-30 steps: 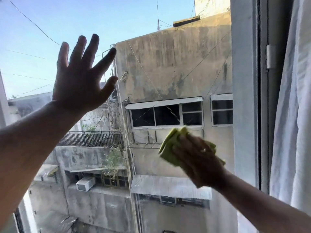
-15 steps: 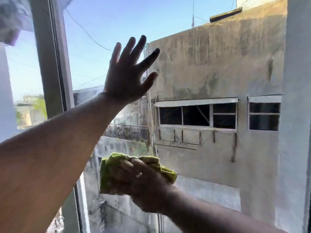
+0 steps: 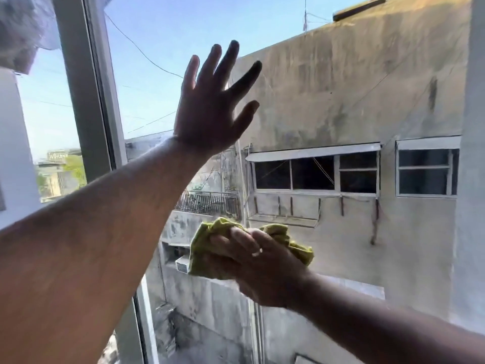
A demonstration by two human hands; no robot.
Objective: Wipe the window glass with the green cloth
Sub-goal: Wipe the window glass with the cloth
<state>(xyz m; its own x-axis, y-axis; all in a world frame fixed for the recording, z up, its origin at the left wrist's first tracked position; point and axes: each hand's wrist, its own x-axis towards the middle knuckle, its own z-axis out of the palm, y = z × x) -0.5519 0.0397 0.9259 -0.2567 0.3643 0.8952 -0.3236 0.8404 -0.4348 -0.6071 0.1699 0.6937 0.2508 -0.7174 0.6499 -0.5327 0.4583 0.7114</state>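
Wiping is under way: the right hand [image 3: 265, 269] keeps its grip clamped on the green cloth [image 3: 202, 248], pressed to the window glass [image 3: 328, 95]. Above it, the left hand [image 3: 210, 106] rests splayed, holding nothing. Next likely needs another firm sweep.

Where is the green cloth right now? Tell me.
In the head view the green cloth sits low and centre, bunched under the right hand against the window glass, below the spread left hand and right of the window frame.
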